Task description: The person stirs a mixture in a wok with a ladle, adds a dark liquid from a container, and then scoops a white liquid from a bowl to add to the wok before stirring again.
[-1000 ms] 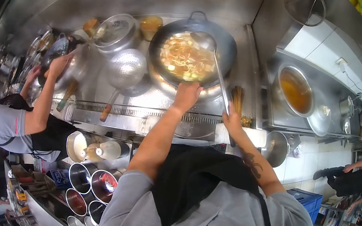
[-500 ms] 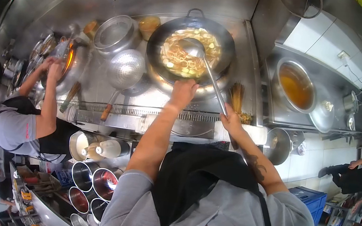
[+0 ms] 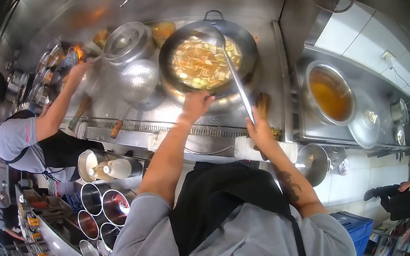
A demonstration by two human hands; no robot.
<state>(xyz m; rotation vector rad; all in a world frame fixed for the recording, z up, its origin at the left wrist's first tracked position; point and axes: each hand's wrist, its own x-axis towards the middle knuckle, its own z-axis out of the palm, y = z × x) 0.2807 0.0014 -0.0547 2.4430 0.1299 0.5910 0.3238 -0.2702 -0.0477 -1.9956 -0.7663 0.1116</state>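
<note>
A black wok (image 3: 250, 61) sits on the stove, filled with noodles in broth (image 3: 206, 62) and pale cut pieces. My left hand (image 3: 198, 104) is closed at the wok's near edge, fingers curled around its rim or a grip there that the hand hides. In my right hand (image 3: 261, 133) is the long metal handle of a ladle (image 3: 237, 78). The ladle's bowl is at the far side of the wok, over the noodles.
Left of the wok lie a perforated skimmer (image 3: 138, 81) and a metal strainer (image 3: 124, 43). A bamboo brush (image 3: 262, 107) stands right of it. Further right is a pot of amber liquid (image 3: 329, 95). A co-worker (image 3: 32, 130) reaches over the left stove, near flames (image 3: 78, 51).
The ladle's bowl has moved from mid-wok to the far side. The wok sits slightly further left in view. The co-worker's arm has swung right, toward the strainer.
</note>
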